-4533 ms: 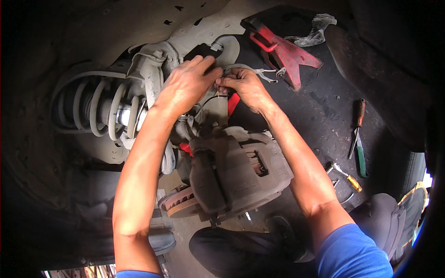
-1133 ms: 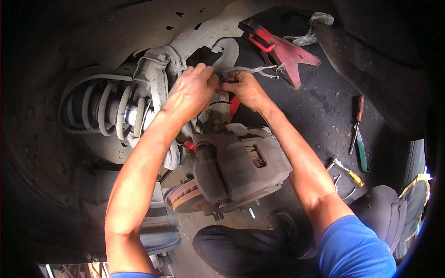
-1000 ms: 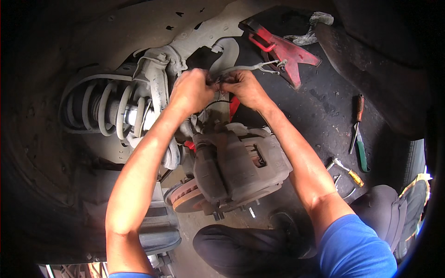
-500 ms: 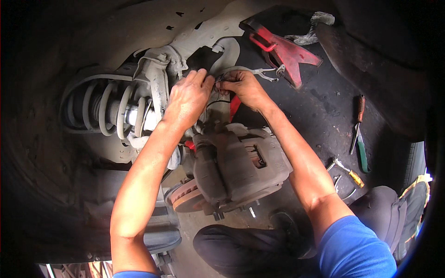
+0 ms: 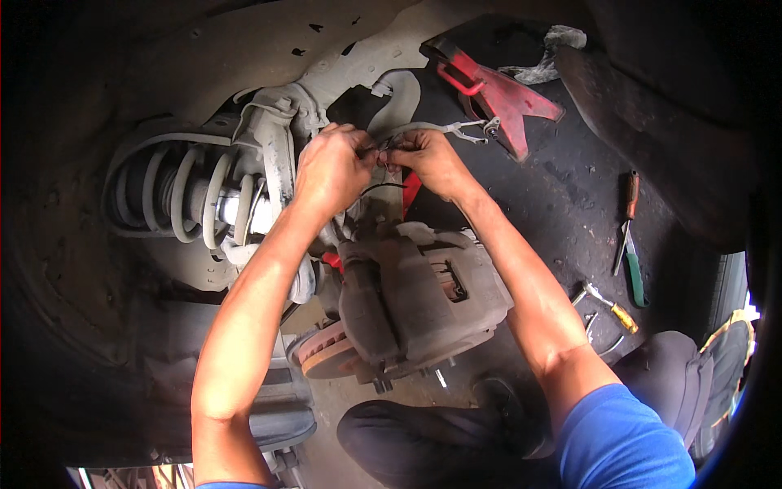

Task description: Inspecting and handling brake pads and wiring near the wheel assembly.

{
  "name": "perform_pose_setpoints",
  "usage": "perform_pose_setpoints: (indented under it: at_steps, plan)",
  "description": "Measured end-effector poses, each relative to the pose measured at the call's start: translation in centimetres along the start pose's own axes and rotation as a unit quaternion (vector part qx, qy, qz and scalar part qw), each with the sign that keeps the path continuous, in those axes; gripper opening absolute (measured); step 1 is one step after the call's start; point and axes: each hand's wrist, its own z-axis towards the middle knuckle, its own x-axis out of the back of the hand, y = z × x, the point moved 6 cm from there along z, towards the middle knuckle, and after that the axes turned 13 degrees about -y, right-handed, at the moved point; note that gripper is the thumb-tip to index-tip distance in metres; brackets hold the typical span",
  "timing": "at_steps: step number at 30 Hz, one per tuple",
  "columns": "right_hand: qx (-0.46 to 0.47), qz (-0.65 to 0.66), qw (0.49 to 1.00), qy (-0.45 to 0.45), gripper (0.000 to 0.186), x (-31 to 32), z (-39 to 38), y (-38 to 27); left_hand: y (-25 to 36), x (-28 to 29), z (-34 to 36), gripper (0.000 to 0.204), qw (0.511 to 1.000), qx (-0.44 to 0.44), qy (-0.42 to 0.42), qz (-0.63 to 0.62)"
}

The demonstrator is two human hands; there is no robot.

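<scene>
Behind the brake caliper (image 5: 407,306), my two hands meet fingertip to fingertip. My right hand (image 5: 429,160) pinches a thin dark wire (image 5: 391,142) between thumb and fingers. My left hand (image 5: 332,169) is closed against it, its fingers curled and their tips partly hidden. A loose black end (image 5: 383,186) curves out below the hands. Past my right hand runs a grey cable (image 5: 432,127) with a metal bracket (image 5: 491,128) at its far end. The brake disc (image 5: 326,350) sits under the caliper.
A coil spring (image 5: 187,196) around a strut stands left of my left forearm. On the dark floor at right are a red jack stand (image 5: 509,102), a screwdriver (image 5: 633,196), a green-handled tool (image 5: 635,277) and a yellow-handled ratchet (image 5: 623,316). A wheel-well panel (image 5: 244,41) arches above.
My left hand has turned slightly and its fingers are more curled. The black end below the hands shows more plainly. My right hand has shifted only a little.
</scene>
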Motion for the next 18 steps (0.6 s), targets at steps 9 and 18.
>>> perform_pose_setpoints:
  at_steps: [9,18]
  plan:
    - [0.013,0.032,0.999,-0.009,0.015,0.0,0.2,0.1,-2.1,-1.0,-0.1,0.023,0.972,0.054,-0.11,-0.199]
    - [0.003,0.048,0.999,-0.015,0.012,-0.1,0.0,-0.3,0.2,-0.2,-0.3,0.023,0.995,-0.081,-0.025,0.058]
